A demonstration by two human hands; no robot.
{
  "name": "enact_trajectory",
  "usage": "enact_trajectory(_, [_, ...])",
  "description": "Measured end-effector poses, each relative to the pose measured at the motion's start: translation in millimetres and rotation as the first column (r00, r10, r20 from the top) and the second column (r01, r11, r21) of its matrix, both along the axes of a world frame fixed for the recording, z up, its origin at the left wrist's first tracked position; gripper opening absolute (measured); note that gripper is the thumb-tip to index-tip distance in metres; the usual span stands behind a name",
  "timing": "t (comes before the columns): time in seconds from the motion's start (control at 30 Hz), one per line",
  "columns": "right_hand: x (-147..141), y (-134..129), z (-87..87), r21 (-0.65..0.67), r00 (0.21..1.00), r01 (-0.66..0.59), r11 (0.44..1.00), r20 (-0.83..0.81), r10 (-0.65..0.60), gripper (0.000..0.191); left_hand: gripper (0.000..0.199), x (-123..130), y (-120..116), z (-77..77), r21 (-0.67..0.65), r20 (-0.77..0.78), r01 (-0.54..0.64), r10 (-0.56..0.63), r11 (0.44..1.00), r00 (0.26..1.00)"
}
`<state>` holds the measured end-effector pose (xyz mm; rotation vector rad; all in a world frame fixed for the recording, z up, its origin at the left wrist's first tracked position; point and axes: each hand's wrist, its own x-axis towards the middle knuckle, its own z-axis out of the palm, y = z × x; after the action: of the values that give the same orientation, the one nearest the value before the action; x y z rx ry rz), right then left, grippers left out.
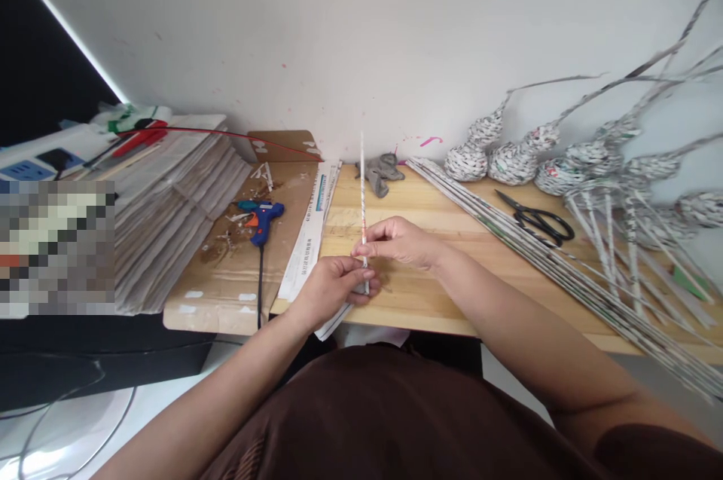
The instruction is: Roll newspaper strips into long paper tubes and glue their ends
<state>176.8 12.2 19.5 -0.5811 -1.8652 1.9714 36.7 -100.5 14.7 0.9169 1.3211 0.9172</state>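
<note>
A thin rolled newspaper tube (363,201) stands nearly upright between my hands, over the front part of the wooden table. My left hand (337,285) is closed around its lower end, where a strip of newspaper (337,320) hangs down below the fingers. Just above, my right hand (395,243) pinches the tube between thumb and fingers. Several sheets of printed newspaper (308,246) lie flat left of my hands. Behind the tube, a crumpled grey cloth (382,172) rests near the wall.
A blue glue gun (264,222) lies on cardboard (282,254) at left, beside a tall newspaper stack (186,216). To the right are a long bundle of paper tubes (508,239), black scissors (536,218) and several woven paper gourds (513,163). The table's front edge is near my body.
</note>
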Motion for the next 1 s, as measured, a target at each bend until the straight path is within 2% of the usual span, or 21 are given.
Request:
enact_trajectory(0.1, [0, 0, -0.1, 0.024, 0.982, 0.191, 0.981, -0.01, -0.191, 0.034, 0.027, 0, -1, 0.3, 0.0, -0.009, 0.02, -0.02, 1.0, 1.0])
enact_trajectory(0.13, [0, 0, 0.5, 0.015, 0.979, 0.202, 0.979, -0.01, -0.202, 0.034, 0.027, 0, -1, 0.5, -0.004, -0.012, 0.024, -0.024, 1.0, 1.0])
enact_trajectory(0.27, [-1, -1, 4.5, -0.032, 0.993, 0.119, 0.992, -0.011, -0.119, 0.035, 0.027, 0, -2, 0.9, -0.01, -0.021, 0.019, -0.019, 1.0, 1.0])
enact_trajectory(0.4, [-1, -3, 7.7, -0.016, 0.965, 0.258, 0.966, -0.05, -0.258, 0.035, 0.026, 1, -2, -0.1, 0.002, -0.037, 0.033, -0.033, 0.999, 0.999])
enact_trajectory(0.57, [3, 1, 12.0, -0.027, 0.969, 0.222, 0.975, -0.103, -0.224, 0.037, 0.028, 1, -3, -1.5, -0.005, -0.042, 0.077, -0.077, 0.997, 0.996])
enact_trajectory(0.7, [4, 4, 12.5, -0.043, 0.891, 0.431, 0.901, -0.139, -0.433, 0.032, 0.028, 2, -3, -0.7, -0.013, -0.075, 0.091, -0.092, 0.996, 0.993])
enact_trajectory(0.73, [4, 5, 12.4, -0.048, 0.879, 0.452, 0.891, -0.143, -0.454, 0.034, 0.028, 2, -2, -0.1, -0.016, -0.08, 0.088, -0.089, 0.996, 0.993])
enact_trajectory(0.8, [5, 5, 12.3, -0.046, 0.915, 0.379, 0.924, -0.128, -0.382, 0.034, 0.028, 1, -2, 1.0, -0.017, -0.074, 0.081, -0.082, 0.997, 0.994])
enact_trajectory(0.9, [5, 4, 11.3, -0.004, 0.988, 0.144, 0.99, -0.053, -0.144, 0.035, 0.028, 1, -3, 1.9, 0.0, -0.054, 0.072, -0.072, 0.997, 0.996])
enact_trajectory(0.93, [5, 4, 10.7, 0.015, 0.991, 0.129, 0.992, -0.042, -0.128, 0.034, 0.028, 1, -3, 1.9, 0.002, -0.049, 0.073, -0.073, 0.997, 0.996])
enact_trajectory(1.0, [4, 3, 9.3, 0.035, 0.975, 0.214, 0.976, -0.069, -0.211, 0.03, 0.028, 1, -4, 1.7, -0.007, -0.042, 0.082, -0.082, 0.997, 0.996])
